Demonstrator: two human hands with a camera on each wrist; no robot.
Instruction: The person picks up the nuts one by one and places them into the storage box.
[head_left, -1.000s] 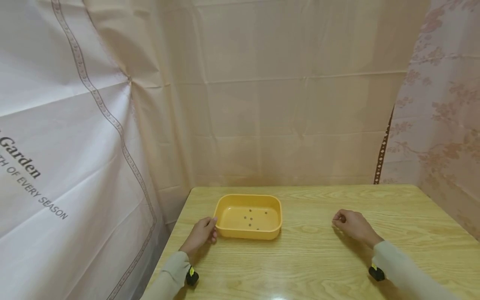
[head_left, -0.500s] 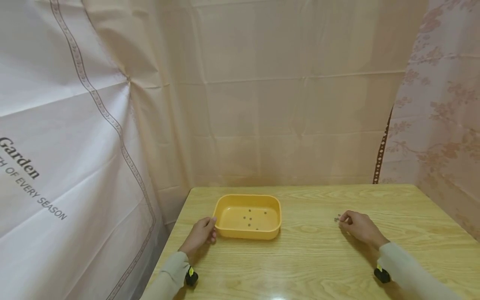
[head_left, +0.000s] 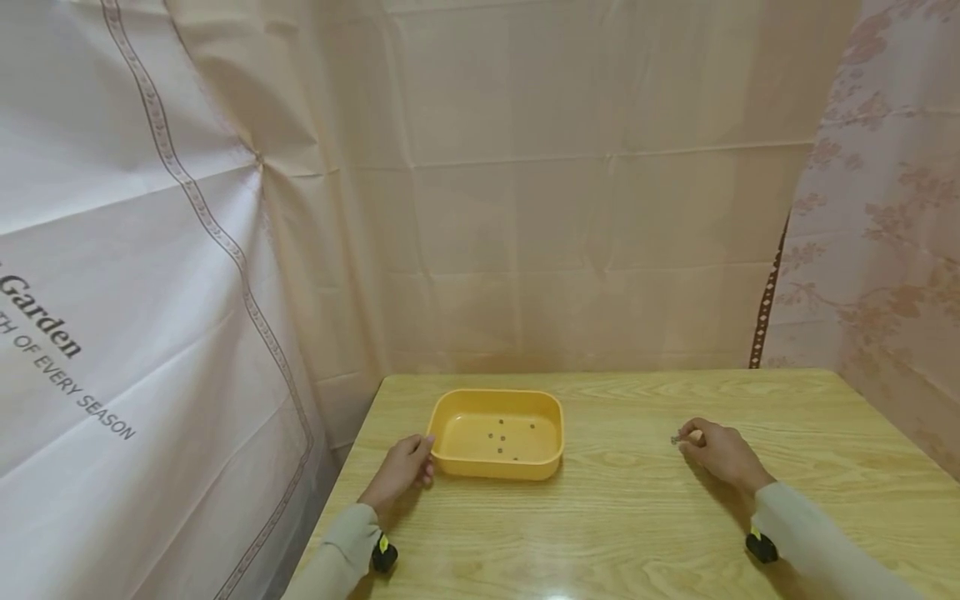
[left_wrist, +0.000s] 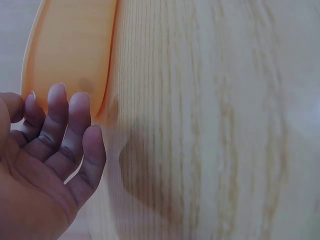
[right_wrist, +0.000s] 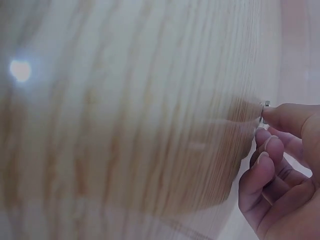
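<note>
The left hand (head_left: 401,471) pinches the left rim of a yellow rectangular plastic bin (head_left: 497,468) between thumb and forefinger. In the left wrist view, its other fingers (left_wrist: 79,107) lie loosely bent alongside the bin's outer wall. Several small grey metal pieces, nut-like in size and shape, lie scattered on the bin's floor. To the right, a few similar metal pieces (head_left: 673,439) sit on the table. The right hand (head_left: 722,454) has its curled fingers down at them. Metal shows right at the thumb tip in the right wrist view; I cannot tell whether a piece is pinched.
A wood-grain table (head_left: 615,508) spreads under both hands, its far edge close behind the bin. Beige cloth (head_left: 570,208) hangs behind it, with a printed white cloth (head_left: 150,275) on the left and a floral one (head_left: 892,233) on the right.
The right hand has drawn back slightly to the right, uncovering small metal pieces on the table, then shifted a little left over some of them. Left hand and bin stay put.
</note>
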